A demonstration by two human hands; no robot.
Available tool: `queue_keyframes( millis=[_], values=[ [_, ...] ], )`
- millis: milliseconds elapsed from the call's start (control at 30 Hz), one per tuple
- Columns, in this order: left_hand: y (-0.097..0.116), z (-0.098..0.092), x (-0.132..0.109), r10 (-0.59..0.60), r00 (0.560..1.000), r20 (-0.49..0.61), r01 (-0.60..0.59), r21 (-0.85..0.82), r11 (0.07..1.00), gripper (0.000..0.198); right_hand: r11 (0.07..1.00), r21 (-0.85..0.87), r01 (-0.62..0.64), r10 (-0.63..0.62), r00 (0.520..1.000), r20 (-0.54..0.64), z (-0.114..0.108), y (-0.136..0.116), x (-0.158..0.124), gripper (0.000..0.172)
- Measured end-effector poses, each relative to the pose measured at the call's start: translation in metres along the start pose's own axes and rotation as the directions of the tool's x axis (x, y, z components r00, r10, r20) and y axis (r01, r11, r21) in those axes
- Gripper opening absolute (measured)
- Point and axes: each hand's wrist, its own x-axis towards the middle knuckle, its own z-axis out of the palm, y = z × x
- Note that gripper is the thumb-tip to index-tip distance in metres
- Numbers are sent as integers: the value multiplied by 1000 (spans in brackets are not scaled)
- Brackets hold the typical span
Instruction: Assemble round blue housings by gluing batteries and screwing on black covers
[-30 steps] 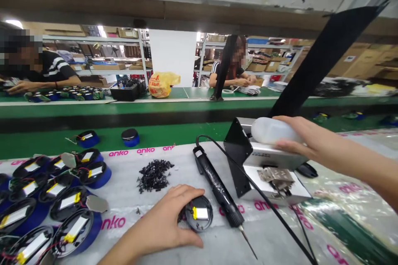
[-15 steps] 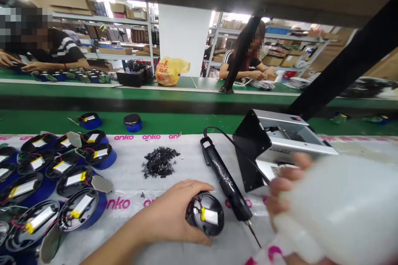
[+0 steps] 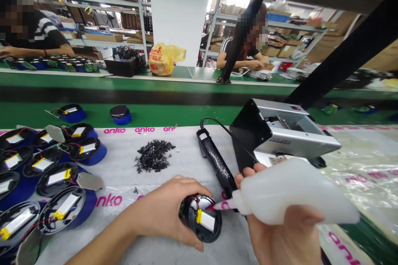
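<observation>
My left hand (image 3: 169,211) grips a round black device housing (image 3: 199,231) by its side, fingers and thumb wrapped around it. A white battery with yellow tape (image 3: 207,221) and thin red wires lies inside its open top. In my right hand (image 3: 282,236) is a translucent white squeeze bottle (image 3: 289,190), tipped on its side. The bottle's reddish nozzle tip points left into the housing beside the battery; I cannot tell if it touches. Behind the housing lies a black electric screwdriver (image 3: 216,161), partly hidden by the bottle and right hand.
Several blue-and-black housings with batteries (image 3: 88,153) crowd the left side. A pile of small black parts (image 3: 154,155) lies mid-table. A silver machine (image 3: 289,132) stands at right, below a slanted black post (image 3: 336,45). Two people work across the green bench (image 3: 174,109).
My right hand has brought the bottle leftward and turned its nozzle into the housing. The left hand still holds the housing. The camera view has shifted slightly.
</observation>
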Motion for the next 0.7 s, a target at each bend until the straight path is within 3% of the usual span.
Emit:
queue_keyframes(
  millis=[400,600,700],
  values=[
    [-1,1,0,8,1000,5,-8,13,1000,60,997,80,-7,5,1000,20,2,-4,-3,68],
    [-2,1,2,2,999,37,-2,1,1000,63,997,60,-46,44,999,27,-5,-5,-1,74],
    [1,-6,-3,-18,998,65,20,-26,999,76,998,19,-57,55,993,100,-7,-23,6,57]
  ],
)
